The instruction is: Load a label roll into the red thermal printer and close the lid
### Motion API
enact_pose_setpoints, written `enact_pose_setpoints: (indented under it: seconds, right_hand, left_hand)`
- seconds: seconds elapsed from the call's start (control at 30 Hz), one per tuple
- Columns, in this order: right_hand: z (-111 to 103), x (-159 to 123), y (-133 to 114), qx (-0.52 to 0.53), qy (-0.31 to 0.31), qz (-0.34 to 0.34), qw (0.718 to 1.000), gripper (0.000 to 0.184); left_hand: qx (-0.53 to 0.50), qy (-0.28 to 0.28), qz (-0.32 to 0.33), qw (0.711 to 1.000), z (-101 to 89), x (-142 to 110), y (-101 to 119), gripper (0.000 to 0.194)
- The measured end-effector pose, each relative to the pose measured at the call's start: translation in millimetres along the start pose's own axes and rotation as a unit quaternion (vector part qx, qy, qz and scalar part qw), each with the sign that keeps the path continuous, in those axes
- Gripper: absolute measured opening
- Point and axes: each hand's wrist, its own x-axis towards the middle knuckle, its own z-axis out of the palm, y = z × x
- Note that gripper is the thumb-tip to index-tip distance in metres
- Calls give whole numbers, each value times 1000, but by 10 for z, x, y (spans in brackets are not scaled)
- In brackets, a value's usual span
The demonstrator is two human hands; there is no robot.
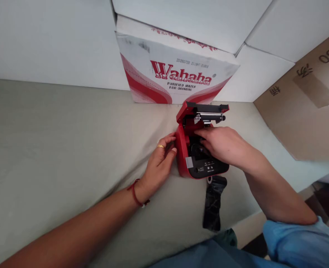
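A red and black label printer (182,158) stands on the table with its lid (209,108) raised, showing a roller on the lid's underside. Against the printer's left wall rests my left hand (161,160), its fingers loosely bent and apart, gripping nothing. My right hand (220,143) reaches over the right side into the printer's bay. Its index finger is stretched out, with a gap to the finger below; the other fingers and the inside of the bay are partly hidden. Just in front of the printer lies a crumpled shiny black strip (213,204) with a small pale ring at its upper end.
Behind the printer is a white and red water carton (178,74), below stacked white boxes (187,18). A brown cardboard box (304,100) stands at the right. The pale tabletop (55,156) stretches to the left, and its front edge runs near my body.
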Motion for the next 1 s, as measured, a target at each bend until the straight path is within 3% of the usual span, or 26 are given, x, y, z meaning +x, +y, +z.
enact_pose_setpoints:
  seconds: [0.13, 0.23, 0.37, 0.47, 0.57, 0.67, 0.73, 0.83, 0.9, 0.93, 1.0]
  right_hand:
    - [-106, 135, -78, -53, -84, -34, 995, 36]
    - [-122, 188, -104, -59, -115, -17, 991, 32]
    - [-114, 105, -70, -22, -78, 8, 997, 35]
    - [-250, -191, 71, 87, -19, -1, 996, 32]
    - [-476, -655, 360, 239, -9, -25, 971, 36]
    - [-555, -1082, 772, 306, 39, 25, 951, 44]
    - [-424, -1245, 1053, 338, 39, 102, 935, 50]
    - [6, -1280, 1328, 351, -85, 181, 915, 62]
    - [318, -1233, 1337, 326, -126, 202, 915, 65]
    - [444, -1214, 1284, 310, -111, 208, 921, 64]
    - [608, -1217, 1087, 278, -20, 211, 937, 59]
  left_hand:
    - [6, -9, 12, 1000, -2, 13, -24, 23]
    - [22, 0, 13, 1000, -1, 27, -37, 16]
    - [47, -2, 16, 999, -9, 40, -6, 12]
    - [57, 0, 21, 998, -20, 43, 20, 10]
    - [62, -1, 19, 998, -26, 47, 20, 7]
    - [60, -6, 17, 998, -22, 58, 4, 5]
    - [52, -6, 20, 998, -16, 67, -9, 4]
    - [42, -5, 22, 999, -7, 77, -19, 5]
    - [47, -3, 23, 999, -6, 81, -19, 5]
    - [54, -1, 25, 998, -7, 83, -16, 4]
    - [77, 2, 33, 996, -13, 84, -8, 3]
